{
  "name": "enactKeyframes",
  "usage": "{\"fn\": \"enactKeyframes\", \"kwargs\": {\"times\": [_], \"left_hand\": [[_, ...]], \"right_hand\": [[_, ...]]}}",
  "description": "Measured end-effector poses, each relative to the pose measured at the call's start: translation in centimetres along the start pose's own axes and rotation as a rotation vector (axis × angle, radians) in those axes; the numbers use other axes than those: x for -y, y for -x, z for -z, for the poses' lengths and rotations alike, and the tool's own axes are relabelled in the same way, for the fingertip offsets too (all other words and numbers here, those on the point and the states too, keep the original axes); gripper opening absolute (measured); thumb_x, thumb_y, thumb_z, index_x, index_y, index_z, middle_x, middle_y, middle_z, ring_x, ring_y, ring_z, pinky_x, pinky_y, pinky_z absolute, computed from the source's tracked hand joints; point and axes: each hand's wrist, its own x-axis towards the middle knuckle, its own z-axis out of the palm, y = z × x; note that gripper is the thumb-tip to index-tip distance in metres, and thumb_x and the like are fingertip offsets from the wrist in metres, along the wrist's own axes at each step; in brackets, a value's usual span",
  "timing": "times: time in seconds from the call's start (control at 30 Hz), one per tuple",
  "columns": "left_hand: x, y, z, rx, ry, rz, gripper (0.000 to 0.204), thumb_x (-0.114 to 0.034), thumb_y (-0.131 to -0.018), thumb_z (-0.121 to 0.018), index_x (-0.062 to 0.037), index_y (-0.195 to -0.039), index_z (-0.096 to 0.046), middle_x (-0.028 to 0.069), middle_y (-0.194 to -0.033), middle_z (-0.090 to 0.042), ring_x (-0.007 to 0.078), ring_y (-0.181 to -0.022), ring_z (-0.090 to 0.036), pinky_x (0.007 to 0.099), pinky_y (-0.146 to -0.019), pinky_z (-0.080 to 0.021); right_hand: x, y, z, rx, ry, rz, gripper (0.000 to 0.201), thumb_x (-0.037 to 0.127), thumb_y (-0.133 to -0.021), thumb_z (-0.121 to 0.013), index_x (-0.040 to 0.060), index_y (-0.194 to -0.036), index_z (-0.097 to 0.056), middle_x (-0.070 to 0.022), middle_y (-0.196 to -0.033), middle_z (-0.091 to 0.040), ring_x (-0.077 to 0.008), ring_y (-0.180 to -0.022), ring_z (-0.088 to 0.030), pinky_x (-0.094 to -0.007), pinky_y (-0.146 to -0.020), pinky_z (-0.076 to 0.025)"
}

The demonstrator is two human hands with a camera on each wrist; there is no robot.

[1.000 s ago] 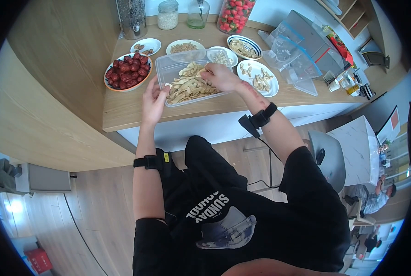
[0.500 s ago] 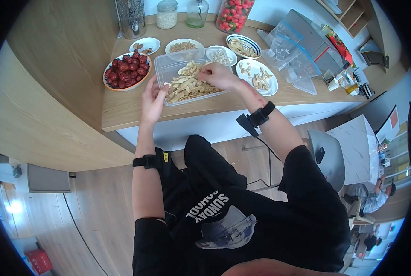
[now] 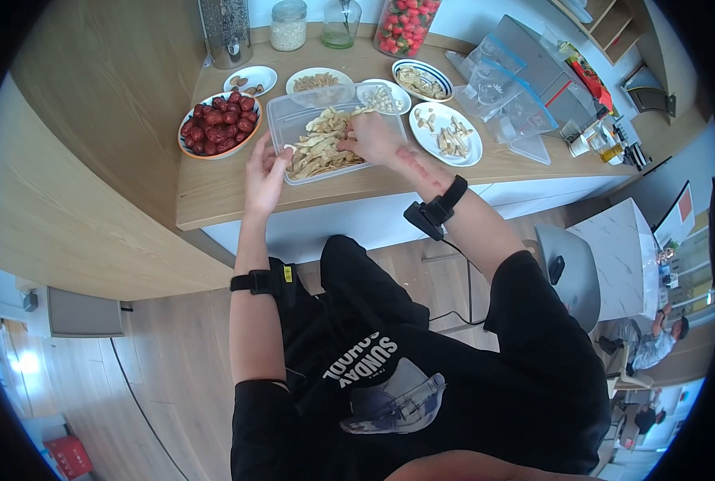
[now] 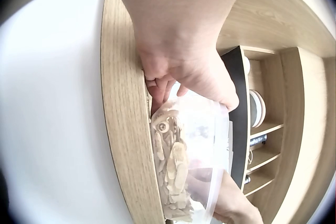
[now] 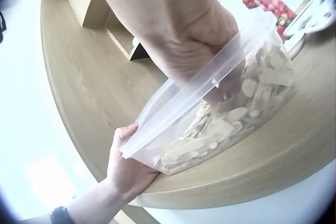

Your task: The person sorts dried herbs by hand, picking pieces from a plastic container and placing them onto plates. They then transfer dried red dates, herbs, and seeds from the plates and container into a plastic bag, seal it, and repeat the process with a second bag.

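A clear plastic box [image 3: 293, 122] stands tilted at the counter's front edge, with pale dried slices [image 3: 317, 152] heaped in it. The left hand [image 3: 264, 178] grips its left end, thumb at the rim and fingers around the outside; the right wrist view shows this left hand [image 5: 126, 169] too. Inside the box, the right hand [image 3: 376, 140] reaches down among the slices with bent fingers. Through the clear wall in the right wrist view, the right hand [image 5: 210, 40] touches slices [image 5: 226, 124], its fingertips partly hidden; whether it pinches any cannot be told.
Left of the box is a bowl of red dates [image 3: 219, 124]. Behind it are small plates [image 3: 265, 78], a striped bowl [image 3: 447, 90], jars [image 3: 289, 36] and a strawberry-filled container [image 3: 408, 28]. A plate of slices [image 3: 469, 152] and clear bags [image 3: 493, 80] are at the right.
The right hand has moved slightly left and lower into the box, its forearm shifting with it. The left hand keeps its grip on the box.
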Motion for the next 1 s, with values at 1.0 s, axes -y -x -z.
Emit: {"fn": "enactKeyframes", "kwargs": {"times": [1.0], "left_hand": [[0.0,-0.1,0.0,0.006,0.008,-0.014,0.061,-0.014,-0.094,-0.065,0.0061,-0.146,-0.038,0.0148,-0.109,-0.067,0.0153,-0.095,-0.065,0.0289,-0.083,-0.051]], "right_hand": [[-0.7,-0.1,0.3,0.062,-0.104,0.189,0.018,0.016,-0.091,-0.061,0.0004,-0.098,-0.068,-0.0226,-0.092,-0.070,-0.0375,-0.090,-0.068,-0.0436,-0.080,-0.053]]}}
